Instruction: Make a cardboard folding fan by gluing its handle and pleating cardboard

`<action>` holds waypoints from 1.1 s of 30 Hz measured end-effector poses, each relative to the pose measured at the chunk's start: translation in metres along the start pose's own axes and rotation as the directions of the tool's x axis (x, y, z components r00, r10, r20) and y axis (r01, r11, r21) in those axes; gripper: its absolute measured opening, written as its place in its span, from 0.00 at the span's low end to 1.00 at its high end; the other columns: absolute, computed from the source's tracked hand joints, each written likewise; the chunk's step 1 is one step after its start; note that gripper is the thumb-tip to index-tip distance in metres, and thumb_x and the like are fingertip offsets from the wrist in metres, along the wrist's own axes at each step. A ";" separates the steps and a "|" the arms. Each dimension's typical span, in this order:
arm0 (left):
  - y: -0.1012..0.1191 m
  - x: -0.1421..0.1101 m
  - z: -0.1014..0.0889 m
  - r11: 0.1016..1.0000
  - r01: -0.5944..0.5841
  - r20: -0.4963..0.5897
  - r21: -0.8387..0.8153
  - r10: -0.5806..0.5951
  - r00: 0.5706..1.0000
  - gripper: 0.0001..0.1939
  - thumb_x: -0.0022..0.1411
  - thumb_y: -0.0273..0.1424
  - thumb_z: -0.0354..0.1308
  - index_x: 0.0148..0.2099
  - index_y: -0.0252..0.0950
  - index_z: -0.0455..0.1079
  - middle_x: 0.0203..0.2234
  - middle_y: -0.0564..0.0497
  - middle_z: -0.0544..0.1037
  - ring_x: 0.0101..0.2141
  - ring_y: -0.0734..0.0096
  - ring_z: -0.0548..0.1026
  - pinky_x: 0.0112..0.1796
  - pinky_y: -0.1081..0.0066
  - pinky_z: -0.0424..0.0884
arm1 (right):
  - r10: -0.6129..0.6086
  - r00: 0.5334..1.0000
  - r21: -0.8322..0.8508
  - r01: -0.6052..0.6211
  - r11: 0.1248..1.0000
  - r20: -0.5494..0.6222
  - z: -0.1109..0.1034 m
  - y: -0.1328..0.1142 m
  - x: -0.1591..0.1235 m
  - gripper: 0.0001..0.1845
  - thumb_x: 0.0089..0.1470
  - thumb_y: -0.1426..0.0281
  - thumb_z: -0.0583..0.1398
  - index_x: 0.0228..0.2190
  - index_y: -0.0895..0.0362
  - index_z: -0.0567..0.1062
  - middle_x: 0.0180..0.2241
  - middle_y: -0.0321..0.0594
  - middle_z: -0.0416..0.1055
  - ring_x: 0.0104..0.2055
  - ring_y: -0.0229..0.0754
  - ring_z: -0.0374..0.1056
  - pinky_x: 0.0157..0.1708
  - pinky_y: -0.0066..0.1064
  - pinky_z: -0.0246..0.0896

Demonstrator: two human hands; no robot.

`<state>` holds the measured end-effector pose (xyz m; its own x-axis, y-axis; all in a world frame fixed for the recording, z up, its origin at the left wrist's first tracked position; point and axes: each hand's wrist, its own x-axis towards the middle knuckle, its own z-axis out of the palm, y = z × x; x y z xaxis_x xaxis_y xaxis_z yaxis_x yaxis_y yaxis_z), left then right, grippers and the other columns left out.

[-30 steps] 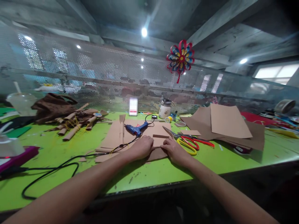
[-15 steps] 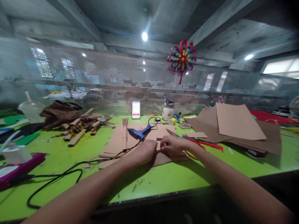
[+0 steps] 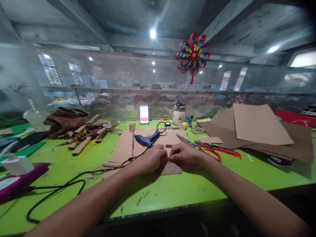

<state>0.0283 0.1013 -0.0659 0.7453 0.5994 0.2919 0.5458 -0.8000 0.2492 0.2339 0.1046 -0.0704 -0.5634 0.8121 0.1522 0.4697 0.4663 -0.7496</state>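
Near the front of the green table, my left hand (image 3: 156,158) and my right hand (image 3: 184,154) are close together with fingers curled. Both pinch at a piece of brown kraft paper (image 3: 171,169), whose upper edge is hidden by the fingers. Just behind them a blue hot glue gun (image 3: 147,140) lies on larger brown paper sheets (image 3: 123,144). Left of it rests a rolled paper tube with a frayed end (image 3: 131,141). Red-handled scissors (image 3: 214,154) lie beside my right hand, their blades behind it.
A black cord (image 3: 66,181) loops across the table from a purple power strip (image 3: 29,179). Paper rolls (image 3: 80,144) with yellow string are heaped at left. Stacked brown sheets (image 3: 263,126) sit at right. A phone (image 3: 144,114) and a bottle (image 3: 179,116) stand at the back.
My right hand has shifted slightly, its fingers lower and more pinched at the paper. The whole view has moved a little; the glue gun and scissors lie as before.
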 end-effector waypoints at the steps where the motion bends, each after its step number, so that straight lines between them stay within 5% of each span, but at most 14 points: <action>1: 0.000 0.000 -0.002 1.000 0.002 0.003 -0.011 -0.002 1.000 0.12 0.62 0.27 0.49 0.30 0.33 0.71 0.29 0.48 0.70 0.29 0.71 0.66 0.30 0.71 0.61 | -0.001 1.000 0.005 0.001 1.000 -0.001 0.000 -0.002 0.000 0.10 0.48 0.66 0.63 0.26 0.60 0.79 0.25 0.37 0.74 0.29 0.39 0.67 0.32 0.30 0.62; 10: -0.014 0.004 0.004 0.895 0.256 0.105 -0.364 -0.234 0.967 0.11 0.57 0.34 0.55 0.33 0.33 0.76 0.27 0.50 0.76 0.30 0.69 0.70 0.29 0.72 0.62 | -0.050 0.995 -0.116 0.040 0.992 -0.081 -0.001 -0.008 -0.002 0.07 0.47 0.68 0.64 0.27 0.59 0.79 0.27 0.38 0.75 0.34 0.42 0.71 0.38 0.31 0.65; 16: -0.006 0.004 0.000 0.940 0.207 0.037 -0.271 -0.204 0.978 0.11 0.57 0.33 0.54 0.32 0.36 0.77 0.26 0.51 0.73 0.29 0.71 0.69 0.28 0.72 0.59 | -0.133 0.991 -0.121 0.131 0.984 -0.016 0.000 -0.011 -0.002 0.07 0.50 0.71 0.61 0.29 0.58 0.80 0.29 0.38 0.77 0.37 0.42 0.72 0.45 0.35 0.64; 24: -0.006 0.006 -0.001 0.980 0.069 -0.023 -0.186 -0.075 0.997 0.11 0.57 0.27 0.52 0.28 0.34 0.76 0.24 0.51 0.70 0.27 0.73 0.66 0.28 0.73 0.59 | -0.224 0.972 -0.188 0.207 0.960 -0.072 -0.001 -0.005 0.000 0.06 0.50 0.72 0.61 0.29 0.58 0.80 0.29 0.40 0.76 0.44 0.46 0.72 0.48 0.37 0.63; 29: -0.013 0.005 -0.002 0.970 0.092 0.042 -0.225 -0.084 0.996 0.10 0.57 0.29 0.53 0.30 0.34 0.75 0.24 0.51 0.72 0.28 0.72 0.67 0.28 0.73 0.59 | -0.191 0.980 -0.216 0.176 0.960 -0.051 -0.003 -0.006 -0.001 0.05 0.48 0.73 0.62 0.27 0.58 0.79 0.31 0.42 0.77 0.53 0.49 0.67 0.46 0.35 0.64; 33: -0.016 0.004 -0.003 0.964 0.135 0.081 -0.231 -0.119 0.990 0.12 0.58 0.32 0.53 0.28 0.33 0.75 0.24 0.50 0.72 0.28 0.71 0.67 0.28 0.72 0.58 | -0.100 0.993 -0.252 0.082 0.964 -0.056 -0.005 -0.007 -0.003 0.04 0.48 0.73 0.62 0.26 0.57 0.78 0.31 0.40 0.77 0.48 0.46 0.70 0.43 0.32 0.64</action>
<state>0.0213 0.1171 -0.0660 0.7036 0.6863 0.1841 0.5381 -0.6838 0.4928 0.2358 0.1008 -0.0628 -0.5685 0.7799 0.2618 0.5776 0.6050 -0.5480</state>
